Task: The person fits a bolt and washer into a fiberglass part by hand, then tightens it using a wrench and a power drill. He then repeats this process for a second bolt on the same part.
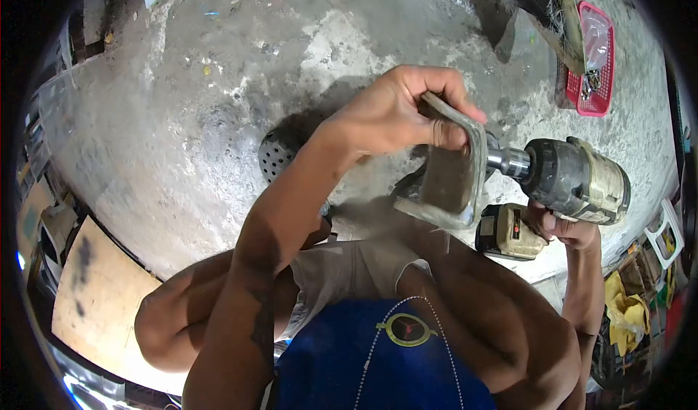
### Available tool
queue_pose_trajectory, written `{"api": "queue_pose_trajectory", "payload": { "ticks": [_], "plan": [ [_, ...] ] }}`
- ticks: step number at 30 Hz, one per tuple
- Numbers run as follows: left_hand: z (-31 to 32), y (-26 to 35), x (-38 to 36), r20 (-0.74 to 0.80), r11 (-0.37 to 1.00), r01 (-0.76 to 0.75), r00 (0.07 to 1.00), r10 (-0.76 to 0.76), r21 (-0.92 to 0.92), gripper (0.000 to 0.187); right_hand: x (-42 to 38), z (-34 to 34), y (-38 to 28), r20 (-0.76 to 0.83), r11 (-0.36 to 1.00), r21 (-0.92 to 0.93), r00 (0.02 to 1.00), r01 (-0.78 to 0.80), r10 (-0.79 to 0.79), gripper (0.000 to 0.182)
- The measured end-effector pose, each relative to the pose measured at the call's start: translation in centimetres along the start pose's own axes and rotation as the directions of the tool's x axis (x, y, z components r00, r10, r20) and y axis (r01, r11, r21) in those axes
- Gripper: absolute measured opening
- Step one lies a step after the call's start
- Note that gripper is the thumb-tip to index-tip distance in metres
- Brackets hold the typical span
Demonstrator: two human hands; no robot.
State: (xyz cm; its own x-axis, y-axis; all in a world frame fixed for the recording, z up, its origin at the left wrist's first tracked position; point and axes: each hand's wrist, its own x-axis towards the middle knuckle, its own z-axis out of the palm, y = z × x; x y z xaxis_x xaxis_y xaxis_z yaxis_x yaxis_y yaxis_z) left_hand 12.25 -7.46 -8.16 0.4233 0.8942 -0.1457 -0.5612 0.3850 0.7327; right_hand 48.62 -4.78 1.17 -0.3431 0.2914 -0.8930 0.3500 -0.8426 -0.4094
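Grey metal, bent into a deep bracket point(451, 181), is held up over a stained concrete floor point(291, 68) in front of a person's knees. The left hand point(429, 108) reaches across from the left, its fingers grasping the bracket's upper edge, with the thumb pressed along the near side. To the right, the right hand point(560, 228) grips a worn power wrench point(578, 181) by its handle, fingers wrapped around it, as its socket point(512, 161) points at the bracket's right side; the exact contact is hard to make out behind the metal. Below the tool's body sits its battery point(502, 229), close to the bracket's lower corner. Beyond the left forearm, a dark round piece full of holes point(275, 159) lies on the floor. At upper right, a pink basket point(609, 61) holds small metal parts point(590, 84) and clear plastic. The person wears a blue shirt point(334, 352), pale shorts point(345, 268) and a bead chain; yellow cloth or plastic point(627, 312) lies at far right.
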Motion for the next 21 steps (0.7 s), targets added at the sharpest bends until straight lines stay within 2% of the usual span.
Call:
{"api": "queue_pose_trajectory", "payload": {
  "ticks": [1,4,5,6,7,8,9,10,12,13,16,18,20,21],
  "plan": [
    [-0.3,0.1,0.2,0.022,1.000,0.007,1.000,-0.007,-0.010,0.023,0.2,0.6,-0.3,0.002,1.000,-0.004,1.000,0.005,-0.005,0.075],
    [0.1,-0.8,0.1,0.006,0.996,0.043,0.999,-0.043,-0.077,0.026,0.4,2.9,-0.9,-0.017,0.929,-0.189,0.945,0.319,-0.328,0.054],
    [0.0,-0.4,0.1,0.039,0.995,0.094,0.995,-0.093,-0.034,0.032,-0.2,1.1,-1.7,0.066,0.999,0.046,0.997,0.030,-0.033,0.073],
    [-0.1,-0.1,0.4,0.037,0.995,0.095,0.995,-0.094,-0.034,0.032,0.1,0.3,-1.2,0.068,0.999,0.047,0.997,0.028,-0.032,0.073],
    [-0.3,0.1,0.8,0.054,0.982,-0.060,0.997,0.051,0.181,0.034,0.7,-0.3,-0.3,0.106,0.999,0.033,0.994,0.011,-0.015,0.068],
    [-0.6,0.4,1.1,0.101,0.898,-0.212,0.977,0.187,0.385,0.036,1.4,-0.4,0.0,0.145,1.000,0.017,0.989,-0.004,0.002,0.062],
    [-1.1,0.7,1.3,0.116,0.859,-0.102,0.992,0.049,0.503,0.037,2.2,2.7,-2.6,0.204,0.984,0.165,0.979,-0.061,0.027,0.051],
    [-1.6,0.1,1.6,0.110,0.856,-0.104,0.992,0.056,0.506,0.037,2.8,2.3,-1.7,0.200,0.987,0.155,0.980,-0.031,-0.001,0.045],
    [-2.0,-1.8,1.8,0.096,0.867,0.029,0.991,-0.089,0.497,0.035,4.7,1.5,0.6,0.131,0.991,0.129,0.991,0.022,-0.039,0.058],
    [-2.7,-2.3,2.2,0.101,0.826,0.014,0.991,-0.085,0.563,0.032,5.4,1.5,0.4,0.147,0.993,0.098,0.986,0.061,-0.076,0.055],
    [-3.9,-3.3,3.6,0.155,0.841,-0.063,0.988,-0.025,0.537,0.032,7.9,-1.1,3.2,0.199,0.982,0.190,0.980,-0.020,-0.019,0.055],
    [-4.0,-3.1,4.1,0.176,0.810,-0.079,0.984,-0.030,0.581,0.036,8.6,0.2,1.7,0.240,0.971,0.234,0.966,0.043,-0.101,0.054],
    [-3.5,-2.6,4.0,0.079,0.781,0.018,0.993,-0.086,0.625,0.043,8.9,0.1,1.8,0.274,0.964,0.264,0.956,0.030,-0.104,0.055],
    [-3.9,-3.0,4.0,0.133,0.653,-0.139,0.989,0.059,0.745,0.055,9.0,0.1,1.8,0.279,0.959,0.284,0.955,0.014,-0.097,0.058]
  ]
}}
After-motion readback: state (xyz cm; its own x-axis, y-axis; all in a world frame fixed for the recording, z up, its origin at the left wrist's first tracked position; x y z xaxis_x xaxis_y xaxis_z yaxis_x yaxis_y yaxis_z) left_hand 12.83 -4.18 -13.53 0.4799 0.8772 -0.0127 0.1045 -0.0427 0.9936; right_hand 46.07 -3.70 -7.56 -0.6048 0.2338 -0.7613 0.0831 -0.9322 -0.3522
